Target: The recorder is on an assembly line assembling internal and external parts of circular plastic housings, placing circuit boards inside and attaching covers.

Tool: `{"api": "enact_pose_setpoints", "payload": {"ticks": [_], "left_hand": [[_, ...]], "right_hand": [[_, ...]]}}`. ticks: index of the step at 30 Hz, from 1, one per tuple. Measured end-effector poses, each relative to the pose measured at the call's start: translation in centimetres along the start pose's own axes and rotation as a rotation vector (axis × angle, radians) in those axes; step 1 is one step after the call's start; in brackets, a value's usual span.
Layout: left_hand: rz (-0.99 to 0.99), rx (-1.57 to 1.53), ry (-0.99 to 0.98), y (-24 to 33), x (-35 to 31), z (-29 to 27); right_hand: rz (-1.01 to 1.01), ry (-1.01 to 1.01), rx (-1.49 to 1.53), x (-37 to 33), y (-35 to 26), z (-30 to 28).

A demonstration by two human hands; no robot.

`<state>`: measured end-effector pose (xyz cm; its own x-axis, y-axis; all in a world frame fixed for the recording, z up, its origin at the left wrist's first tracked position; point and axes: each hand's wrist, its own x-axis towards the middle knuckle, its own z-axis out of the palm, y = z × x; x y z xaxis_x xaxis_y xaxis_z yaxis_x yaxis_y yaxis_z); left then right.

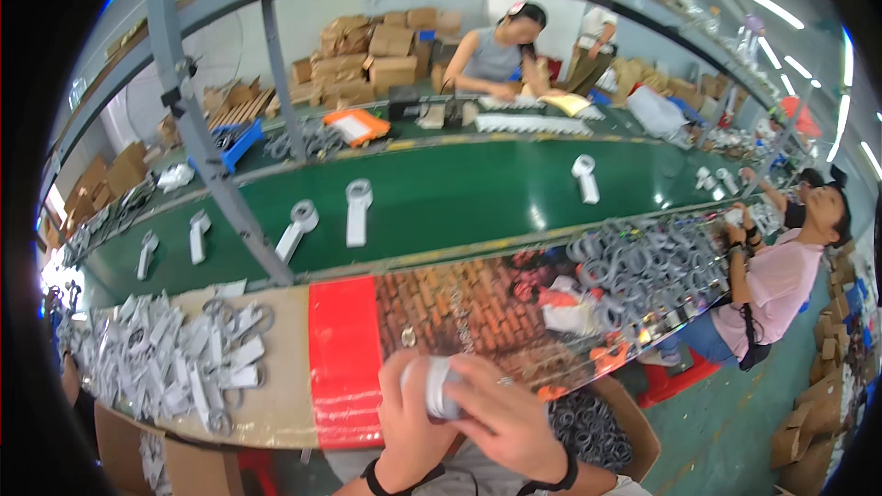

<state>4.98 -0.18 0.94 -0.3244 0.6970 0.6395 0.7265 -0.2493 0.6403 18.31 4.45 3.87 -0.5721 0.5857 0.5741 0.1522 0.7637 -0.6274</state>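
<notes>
Both my hands are closed round a rounded white-and-grey plastic part [437, 388], held above the near edge of the bench. My left hand [404, 418] grips its left side, while the fingers of my right hand [501, 409] wrap over its right side. Fingers cover much of the part, so its full shape is hidden. Beneath them lies the bench top, with a red strip [344, 349] and a brick-patterned sheet [459, 312]. A small metallic piece [409, 337] rests on the sheet just beyond my left hand.
Beyond the bench, a green conveyor belt [450, 184] carries several white ring-headed parts [358, 211]. Loose grey-white parts [175, 358] are heaped at left, grey rings [634, 266] at right. A box of dark rings [588, 432] stands below. Co-workers [776, 285] sit right and across.
</notes>
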Motion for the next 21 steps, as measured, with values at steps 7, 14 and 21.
{"api": "enact_pose_setpoints", "payload": {"ticks": [7, 14, 21], "left_hand": [[0.038, 0.123, -0.148, -0.6, 1.8, 1.1], [0.491, 0.048, -0.261, -0.2, 2.5, 1.2], [0.513, -0.031, -0.359, -1.2, 3.5, -0.5]], "right_hand": [[0.021, -0.067, 0.017, 1.2, 2.9, -0.5], [0.237, -0.153, 0.731, 2.0, 6.5, 0.6], [0.642, -0.345, 1.600, 2.2, 5.3, 0.7]]}}
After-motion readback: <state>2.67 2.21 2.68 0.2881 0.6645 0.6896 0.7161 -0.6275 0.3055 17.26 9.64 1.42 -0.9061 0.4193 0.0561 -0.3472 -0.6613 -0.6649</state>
